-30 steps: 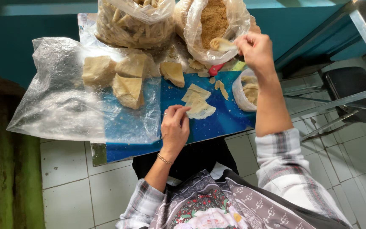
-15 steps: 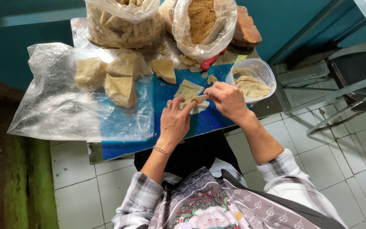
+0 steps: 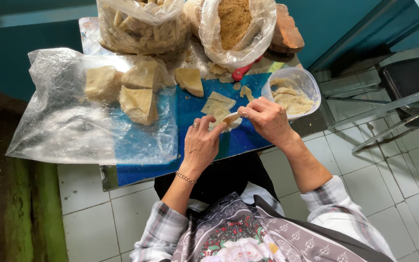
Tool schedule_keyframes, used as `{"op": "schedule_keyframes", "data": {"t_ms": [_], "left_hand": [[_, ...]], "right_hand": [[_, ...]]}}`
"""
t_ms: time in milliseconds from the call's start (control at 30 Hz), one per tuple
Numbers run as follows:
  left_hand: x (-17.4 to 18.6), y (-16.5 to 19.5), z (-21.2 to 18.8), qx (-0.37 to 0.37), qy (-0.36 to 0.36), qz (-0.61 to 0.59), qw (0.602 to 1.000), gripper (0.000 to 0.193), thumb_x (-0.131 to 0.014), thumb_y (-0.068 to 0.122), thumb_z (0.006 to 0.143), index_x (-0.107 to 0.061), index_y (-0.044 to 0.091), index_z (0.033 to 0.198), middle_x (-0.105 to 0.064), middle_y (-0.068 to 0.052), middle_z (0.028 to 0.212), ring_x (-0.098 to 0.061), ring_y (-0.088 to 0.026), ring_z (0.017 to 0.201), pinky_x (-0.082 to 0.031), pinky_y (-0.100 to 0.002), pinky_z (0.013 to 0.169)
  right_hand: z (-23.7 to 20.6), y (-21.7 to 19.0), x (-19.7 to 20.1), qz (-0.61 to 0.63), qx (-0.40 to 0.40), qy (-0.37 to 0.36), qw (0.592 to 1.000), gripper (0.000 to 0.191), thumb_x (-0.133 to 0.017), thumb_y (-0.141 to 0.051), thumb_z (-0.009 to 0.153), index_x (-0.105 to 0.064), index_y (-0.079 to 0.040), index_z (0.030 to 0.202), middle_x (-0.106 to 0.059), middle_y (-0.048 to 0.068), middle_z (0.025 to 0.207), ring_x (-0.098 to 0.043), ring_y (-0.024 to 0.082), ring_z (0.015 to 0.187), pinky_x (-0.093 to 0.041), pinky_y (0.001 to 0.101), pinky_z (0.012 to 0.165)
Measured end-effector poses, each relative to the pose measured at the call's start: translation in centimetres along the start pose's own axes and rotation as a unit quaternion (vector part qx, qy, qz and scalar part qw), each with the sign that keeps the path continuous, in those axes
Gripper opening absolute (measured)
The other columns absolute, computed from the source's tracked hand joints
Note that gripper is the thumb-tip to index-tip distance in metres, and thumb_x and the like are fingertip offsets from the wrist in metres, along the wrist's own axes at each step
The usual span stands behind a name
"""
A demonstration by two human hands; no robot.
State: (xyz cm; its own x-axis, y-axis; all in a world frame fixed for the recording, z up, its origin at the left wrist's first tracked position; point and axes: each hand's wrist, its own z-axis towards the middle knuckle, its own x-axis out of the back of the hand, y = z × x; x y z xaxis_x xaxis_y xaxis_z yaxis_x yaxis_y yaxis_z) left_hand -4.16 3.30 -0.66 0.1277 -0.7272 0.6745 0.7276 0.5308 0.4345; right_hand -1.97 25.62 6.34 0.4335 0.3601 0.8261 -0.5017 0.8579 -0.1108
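Note:
My left hand (image 3: 201, 141) rests on a thin pale dough sheet (image 3: 217, 105) lying on the blue cutting board (image 3: 190, 109), fingers pressing its near edge. My right hand (image 3: 266, 118) pinches a small pale piece of filling or dough (image 3: 231, 117) at the sheet's right edge, touching my left fingertips. Both hands meet over the sheet in the middle of the board.
Pale dough blocks (image 3: 139, 102) lie on a clear plastic sheet (image 3: 59, 126) at left. Behind stand a bag of pale strips (image 3: 141, 26) and a bag of brown crumbs (image 3: 236, 22). A clear tub of folded pieces (image 3: 294, 97) sits at right. A black chair (image 3: 408, 80) stands farther right.
My right hand came down from the brown crumb bag to the dough sheet and now pinches a small piece beside my left hand. My left hand stayed on the sheet.

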Motion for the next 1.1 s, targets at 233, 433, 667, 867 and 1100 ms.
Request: {"op": "schedule_keyframes", "data": {"t_ms": [233,433,667,867,1100], "left_hand": [[1.3,-0.2,-0.9,0.117,0.068,-0.015,0.991,0.023,-0.071,0.004,0.083,-0.070,0.010,0.105,-0.063,-0.009,0.105,-0.061,-0.031,0.097,-0.051,-0.042,0.078],[1.2,0.2,-0.8,0.138,0.048,0.001,0.989,0.017,-0.075,0.018,0.085,-0.065,0.008,0.095,-0.060,-0.011,0.097,-0.060,-0.032,0.092,-0.047,-0.044,0.074],[0.8,0.3,0.0,0.162,0.027,0.000,0.986,0.014,-0.074,0.017,0.087,-0.063,0.010,0.091,-0.059,-0.008,0.094,-0.060,-0.031,0.091,-0.045,-0.044,0.074],[0.9,0.5,0.2,0.167,0.047,-0.038,0.984,0.012,-0.074,0.015,0.086,-0.063,0.011,0.091,-0.062,-0.007,0.091,-0.061,-0.030,0.088,-0.044,-0.044,0.073],[0.1,0.4,0.3,0.140,0.040,-0.089,0.985,0.012,-0.074,0.011,0.086,-0.064,0.011,0.094,-0.069,-0.005,0.092,-0.063,-0.030,0.087,-0.046,-0.042,0.074]], "right_hand": [[1.6,1.7,0.3,0.147,-0.164,0.029,0.975,0.005,-0.072,-0.004,0.096,-0.074,-0.007,0.100,-0.071,0.009,0.092,-0.070,0.023,0.081,-0.055,0.0327,0.073],[7.6,9.9,-0.4,0.010,-0.142,0.149,0.979,0.008,-0.072,-0.007,0.105,-0.077,-0.003,0.099,-0.071,0.009,0.091,-0.067,0.023,0.083,-0.053,0.0359,0.074],[16.7,12.8,-5.5,-0.315,-0.031,0.094,0.944,0.026,-0.071,-0.023,0.081,-0.077,-0.013,0.105,-0.067,0.016,0.107,-0.066,0.029,0.094,-0.053,0.0403,0.073],[4.8,1.3,-2.3,0.003,-0.147,0.018,0.989,0.017,-0.074,-0.022,0.093,-0.072,-0.007,0.085,-0.067,0.015,0.091,-0.067,0.035,0.083,-0.052,0.0469,0.073],[-2.4,-3.9,-3.5,0.045,-0.303,0.000,0.952,0.022,-0.080,-0.026,0.084,-0.072,-0.008,0.095,-0.067,0.009,0.094,-0.067,0.027,0.073,-0.053,0.0390,0.065]]}}
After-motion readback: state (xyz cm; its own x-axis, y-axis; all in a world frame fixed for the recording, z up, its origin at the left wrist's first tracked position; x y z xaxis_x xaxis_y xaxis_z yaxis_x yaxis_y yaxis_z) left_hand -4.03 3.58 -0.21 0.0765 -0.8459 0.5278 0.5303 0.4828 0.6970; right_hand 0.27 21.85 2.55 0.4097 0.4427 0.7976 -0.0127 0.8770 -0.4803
